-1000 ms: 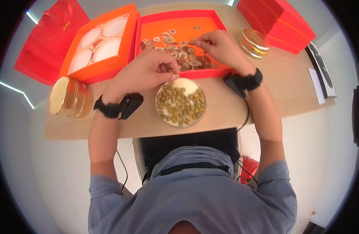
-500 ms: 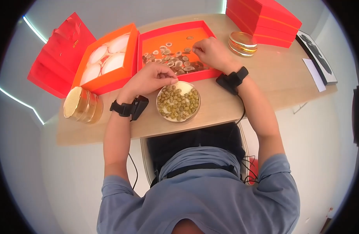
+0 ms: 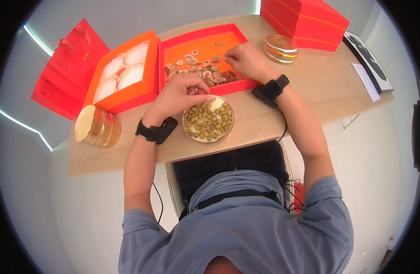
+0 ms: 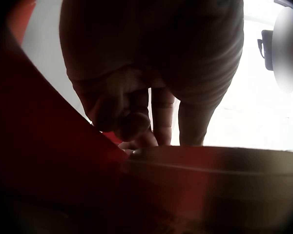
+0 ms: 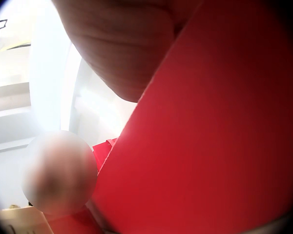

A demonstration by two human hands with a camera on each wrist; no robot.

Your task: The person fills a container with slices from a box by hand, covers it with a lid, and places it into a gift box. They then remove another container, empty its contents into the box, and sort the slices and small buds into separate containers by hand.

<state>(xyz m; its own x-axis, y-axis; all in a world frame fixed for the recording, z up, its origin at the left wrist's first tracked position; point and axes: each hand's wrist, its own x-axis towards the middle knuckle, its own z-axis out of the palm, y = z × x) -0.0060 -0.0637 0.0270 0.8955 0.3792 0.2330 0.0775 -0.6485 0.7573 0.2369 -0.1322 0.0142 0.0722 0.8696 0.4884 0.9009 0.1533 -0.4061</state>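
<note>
My left hand [image 3: 185, 92] hangs over the far rim of a round clear jar [image 3: 233, 123], thumb and fingertips apart. Small coiled olive-green balls [image 3: 207, 125] fill much of the jar, with pale base showing at the far right. In the left wrist view the hand [image 4: 151, 53] reaches down over the jar wall [image 4: 234, 170]. My right hand [image 3: 246, 59] is above the right side of a shallow red box [image 3: 239, 86], its fingers curled in. Round brown-and-cream slices [image 3: 207, 74] lie below and left of it; I cannot tell whether its fingertips hold one.
An orange box [image 3: 152, 64] with white round inserts and a red bag [image 3: 68, 68] stand at left. A lidded jar [image 3: 98, 128] sits near the left front. Behind the right hand are a gold-edged round container [image 3: 281, 48], red boxes [image 3: 306, 25] and a flat black-and-white box [image 3: 370, 64].
A second ago the left thumb and fingers pinched a small coiled ball; they have lowered over the jar and parted. The right hand has drawn back slightly from the slices.
</note>
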